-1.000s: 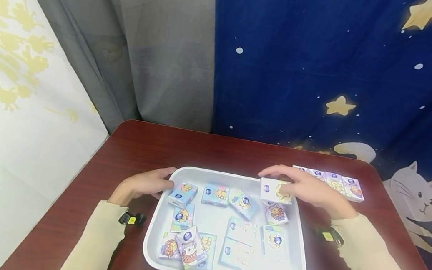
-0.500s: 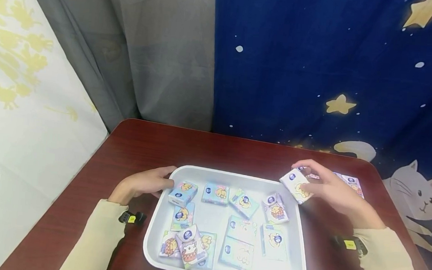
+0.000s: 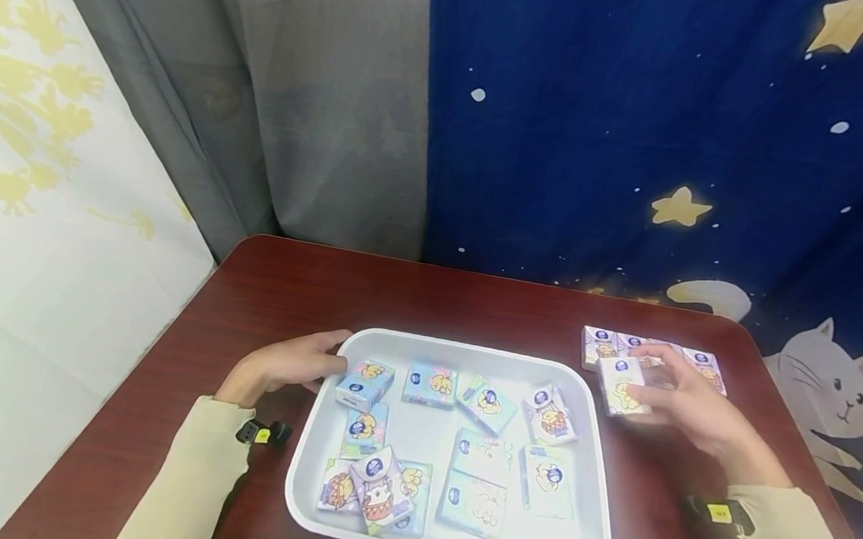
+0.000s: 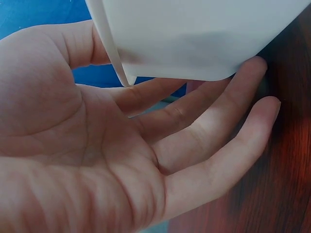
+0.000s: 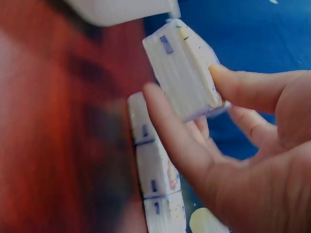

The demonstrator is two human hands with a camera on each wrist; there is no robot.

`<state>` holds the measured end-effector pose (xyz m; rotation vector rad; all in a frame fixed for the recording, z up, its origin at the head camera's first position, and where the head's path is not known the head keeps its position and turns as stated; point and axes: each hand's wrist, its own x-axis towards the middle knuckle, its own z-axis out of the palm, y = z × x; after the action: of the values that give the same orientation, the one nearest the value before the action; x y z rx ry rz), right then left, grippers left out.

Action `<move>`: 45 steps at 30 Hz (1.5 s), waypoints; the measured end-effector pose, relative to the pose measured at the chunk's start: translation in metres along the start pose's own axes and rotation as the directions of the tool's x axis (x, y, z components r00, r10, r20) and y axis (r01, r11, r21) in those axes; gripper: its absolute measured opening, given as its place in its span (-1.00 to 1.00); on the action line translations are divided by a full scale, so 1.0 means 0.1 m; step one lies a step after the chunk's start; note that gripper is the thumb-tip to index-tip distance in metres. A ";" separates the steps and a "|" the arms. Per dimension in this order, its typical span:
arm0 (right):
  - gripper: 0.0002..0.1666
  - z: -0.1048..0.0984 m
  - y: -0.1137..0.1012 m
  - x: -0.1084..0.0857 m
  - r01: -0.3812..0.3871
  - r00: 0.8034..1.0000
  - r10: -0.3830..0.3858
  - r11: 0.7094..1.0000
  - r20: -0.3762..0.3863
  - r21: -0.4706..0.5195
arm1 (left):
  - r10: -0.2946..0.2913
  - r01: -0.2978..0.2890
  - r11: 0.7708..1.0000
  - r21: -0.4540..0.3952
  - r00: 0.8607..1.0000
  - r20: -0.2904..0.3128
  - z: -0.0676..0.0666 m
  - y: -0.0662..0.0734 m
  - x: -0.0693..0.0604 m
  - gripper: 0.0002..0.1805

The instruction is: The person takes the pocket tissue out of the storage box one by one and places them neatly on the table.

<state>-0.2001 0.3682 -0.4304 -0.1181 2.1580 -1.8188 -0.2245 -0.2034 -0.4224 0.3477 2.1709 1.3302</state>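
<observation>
My right hand (image 3: pixel 700 409) (image 5: pixel 243 141) pinches a white tissue packet (image 3: pixel 619 381) (image 5: pixel 182 77) between thumb and fingers, just outside the tray's right rim. Directly behind it, a row of purple packets (image 3: pixel 597 346) (image 5: pixel 153 170) sits on the table, partly covered by the fingers. My left hand (image 3: pixel 282 366) (image 4: pixel 116 126) grips the left side of the white tray (image 3: pixel 464 347) (image 4: pixel 184 39), thumb at the rim and fingers against the outer wall. Inside the tray lie several blue packets (image 3: pixel 431 385) and a few purple ones (image 3: pixel 551 416).
The tray stands on a dark red-brown table (image 3: pixel 415 289). Behind the table hang a grey curtain (image 3: pixel 336 129) and a blue curtain with stars (image 3: pixel 560 145). A white cloth with yellow print (image 3: pixel 43 234) hangs at the left.
My right hand has carried the white packet from over the tray's back right corner, rightward across the rim, turning it more upright. The left hand has stayed at the tray.
</observation>
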 end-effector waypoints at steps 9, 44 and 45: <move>-0.32 0.21 0.13 -0.02 -0.058 0.994 0.031 0.966 -0.109 -0.252 | -0.005 0.005 1.000 0.003 1.000 0.004 -0.02 0.00 0.01 -0.49; -0.30 0.40 0.11 0.07 -0.169 0.974 0.070 0.855 -0.215 -0.490 | -0.009 0.009 1.000 0.019 1.000 -0.004 -0.01 0.03 -0.02 -0.49; -0.30 0.40 0.11 0.07 -0.170 0.974 0.071 0.856 -0.216 -0.488 | -0.009 0.009 1.000 0.024 1.000 -0.005 -0.01 0.03 -0.02 -0.49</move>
<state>-0.1936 0.3309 -0.4483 0.0809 2.6672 -1.1971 -0.2240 -0.2033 -0.4189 0.3434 2.1918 1.3023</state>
